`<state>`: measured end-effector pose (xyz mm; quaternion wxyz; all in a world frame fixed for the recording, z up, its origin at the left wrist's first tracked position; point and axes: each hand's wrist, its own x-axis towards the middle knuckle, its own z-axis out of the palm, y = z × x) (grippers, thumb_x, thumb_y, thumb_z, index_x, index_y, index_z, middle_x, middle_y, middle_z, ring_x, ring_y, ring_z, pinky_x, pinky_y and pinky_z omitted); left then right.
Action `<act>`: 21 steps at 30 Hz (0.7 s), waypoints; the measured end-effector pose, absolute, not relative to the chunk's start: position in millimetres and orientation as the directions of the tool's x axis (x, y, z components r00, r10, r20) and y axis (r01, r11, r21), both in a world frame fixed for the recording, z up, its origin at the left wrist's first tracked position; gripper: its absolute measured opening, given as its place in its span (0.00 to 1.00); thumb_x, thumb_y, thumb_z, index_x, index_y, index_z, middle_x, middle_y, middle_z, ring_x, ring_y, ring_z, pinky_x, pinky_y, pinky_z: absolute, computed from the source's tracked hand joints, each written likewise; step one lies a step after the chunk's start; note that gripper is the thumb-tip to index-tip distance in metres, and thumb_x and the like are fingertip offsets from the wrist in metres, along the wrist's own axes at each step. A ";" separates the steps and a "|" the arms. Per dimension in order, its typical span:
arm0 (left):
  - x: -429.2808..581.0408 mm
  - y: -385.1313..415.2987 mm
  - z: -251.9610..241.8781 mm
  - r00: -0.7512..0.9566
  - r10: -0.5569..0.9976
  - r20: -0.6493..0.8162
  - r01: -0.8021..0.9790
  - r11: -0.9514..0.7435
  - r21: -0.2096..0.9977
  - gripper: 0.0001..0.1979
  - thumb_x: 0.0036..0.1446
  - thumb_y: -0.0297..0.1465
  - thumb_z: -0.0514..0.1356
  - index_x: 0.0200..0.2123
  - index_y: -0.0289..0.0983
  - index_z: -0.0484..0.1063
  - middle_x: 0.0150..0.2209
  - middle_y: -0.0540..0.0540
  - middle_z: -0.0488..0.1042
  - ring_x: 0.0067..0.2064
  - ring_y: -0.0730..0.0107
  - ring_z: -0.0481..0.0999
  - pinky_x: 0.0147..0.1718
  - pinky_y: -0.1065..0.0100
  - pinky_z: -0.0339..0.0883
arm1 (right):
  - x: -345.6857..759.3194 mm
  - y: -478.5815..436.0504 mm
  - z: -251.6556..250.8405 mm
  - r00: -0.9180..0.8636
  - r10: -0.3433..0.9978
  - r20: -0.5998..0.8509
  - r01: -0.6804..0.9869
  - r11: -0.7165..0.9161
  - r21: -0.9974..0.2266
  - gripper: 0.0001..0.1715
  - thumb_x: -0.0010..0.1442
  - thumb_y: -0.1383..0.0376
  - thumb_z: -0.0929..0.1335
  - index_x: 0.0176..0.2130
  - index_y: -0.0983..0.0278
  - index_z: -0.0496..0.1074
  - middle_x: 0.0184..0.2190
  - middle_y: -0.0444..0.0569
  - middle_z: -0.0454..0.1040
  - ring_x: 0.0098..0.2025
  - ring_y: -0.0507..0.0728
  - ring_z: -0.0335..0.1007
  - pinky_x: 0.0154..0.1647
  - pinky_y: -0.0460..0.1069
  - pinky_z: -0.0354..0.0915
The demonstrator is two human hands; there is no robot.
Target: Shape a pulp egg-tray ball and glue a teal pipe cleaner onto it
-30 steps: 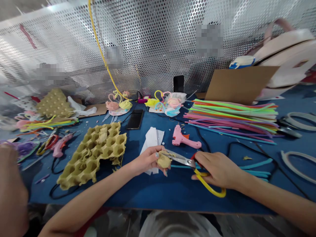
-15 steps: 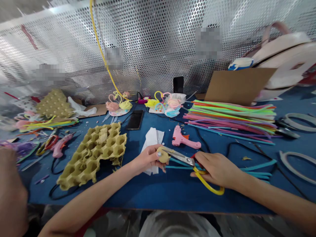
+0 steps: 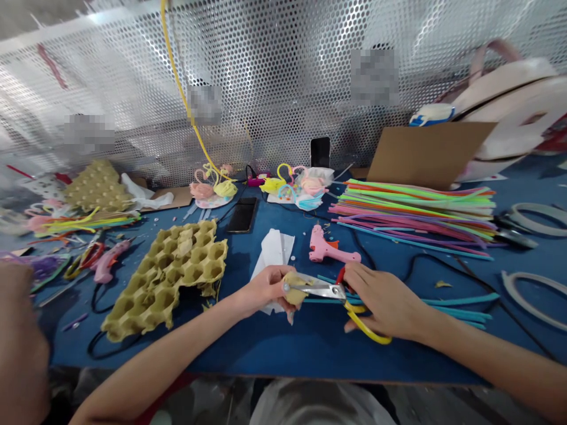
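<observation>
Between the fingers of my left hand (image 3: 269, 288) is a small egg carton piece (image 3: 294, 293), tan and cup-shaped. My right hand (image 3: 380, 295) grips scissors (image 3: 333, 291) with red and yellow handles. Their blades are parted and lie at the carton piece, partly hidden by it. White paper (image 3: 274, 251) lies behind my left hand. Blue pipe cleaners (image 3: 460, 301) stretch along the table beneath the scissors and my right hand. A pink glue gun (image 3: 330, 248) rests just beyond the scissors.
To the left lies a torn egg carton (image 3: 170, 268), with a black phone (image 3: 243, 215) behind it. Bundled colourful pipe cleaners (image 3: 416, 215) fill the right back. Small pipe-cleaner swans (image 3: 296, 186) stand near the perforated metal wall (image 3: 274, 77). Another person's arm (image 3: 20, 342) shows at far left.
The scissors have turned flatter, and their yellow handle has swung up closer to the red one. My left hand has lowered slightly and tilted the carton piece.
</observation>
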<state>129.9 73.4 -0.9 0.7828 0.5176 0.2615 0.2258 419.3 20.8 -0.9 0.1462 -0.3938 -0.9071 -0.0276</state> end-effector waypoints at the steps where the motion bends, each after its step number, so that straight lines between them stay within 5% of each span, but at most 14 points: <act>1: 130.0 73.1 -1.4 0.764 0.619 -0.179 -0.086 0.373 0.924 0.34 0.41 0.56 0.72 0.36 0.32 0.72 0.28 0.42 0.79 0.25 0.68 0.79 0.23 0.70 0.77 | 418.7 20.3 -0.1 -0.646 0.704 0.294 0.724 0.688 -0.057 0.36 0.59 0.32 0.63 0.37 0.62 0.64 0.33 0.51 0.72 0.29 0.59 0.69 0.27 0.51 0.59; 11: 129.6 73.6 -5.6 0.798 0.572 -0.188 -0.082 0.413 0.907 0.37 0.46 0.59 0.68 0.42 0.29 0.74 0.27 0.42 0.78 0.22 0.67 0.78 0.20 0.70 0.74 | 417.4 14.2 3.6 -0.669 0.685 0.289 0.699 0.712 -0.070 0.29 0.69 0.41 0.58 0.36 0.62 0.65 0.29 0.49 0.73 0.27 0.57 0.70 0.26 0.49 0.58; 17: 129.9 76.2 -14.9 0.800 0.546 -0.248 -0.051 0.473 0.880 0.39 0.54 0.64 0.55 0.30 0.29 0.72 0.24 0.40 0.76 0.19 0.68 0.75 0.17 0.70 0.71 | 416.9 12.0 1.8 -0.689 0.643 0.335 0.674 0.738 -0.032 0.24 0.72 0.47 0.57 0.34 0.61 0.63 0.25 0.47 0.72 0.23 0.56 0.68 0.22 0.49 0.56; 21: 129.9 79.1 -17.2 0.806 0.542 -0.238 -0.072 0.489 0.869 0.37 0.55 0.63 0.55 0.33 0.30 0.71 0.25 0.41 0.77 0.20 0.68 0.76 0.17 0.70 0.71 | 418.7 14.6 0.1 -0.680 0.630 0.374 0.666 0.745 -0.044 0.20 0.73 0.50 0.58 0.33 0.59 0.60 0.24 0.45 0.71 0.21 0.54 0.67 0.22 0.49 0.54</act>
